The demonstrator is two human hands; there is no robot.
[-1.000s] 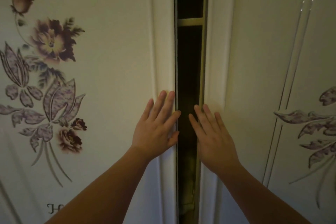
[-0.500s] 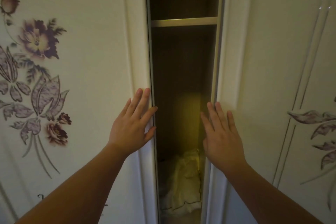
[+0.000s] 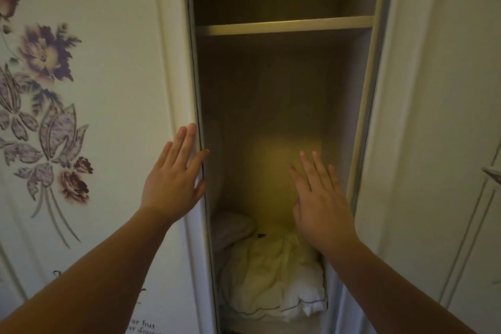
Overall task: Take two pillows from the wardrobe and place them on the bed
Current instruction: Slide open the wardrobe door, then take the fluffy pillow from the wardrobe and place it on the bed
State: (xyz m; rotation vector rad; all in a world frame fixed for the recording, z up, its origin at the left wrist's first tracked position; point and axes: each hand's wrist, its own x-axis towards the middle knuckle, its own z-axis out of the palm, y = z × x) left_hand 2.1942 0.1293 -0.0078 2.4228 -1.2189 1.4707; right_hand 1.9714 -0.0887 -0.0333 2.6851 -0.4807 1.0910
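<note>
The wardrobe stands open in front of me, with a dark compartment between its two sliding doors. A crumpled white pillow (image 3: pixel 273 279) lies at the bottom of the compartment. Behind it, to the left, a second pale pillow (image 3: pixel 230 228) shows in part. My left hand (image 3: pixel 173 179) lies flat with fingers spread on the edge of the left door (image 3: pixel 108 89). My right hand (image 3: pixel 320 198) is open in front of the gap, just left of the right door (image 3: pixel 423 116), and holds nothing.
A shelf (image 3: pixel 284 25) crosses the compartment high up, with nothing visible on it. The left door carries a purple flower print (image 3: pixel 46 106). The right door has a raised trim and a bit of leaf print at the far right edge.
The doors have slid apart, the left one leftward with my left hand, from a narrow slit to a wide gap. The pillows at the bottom have come into view. My right hand has come off the right door.
</note>
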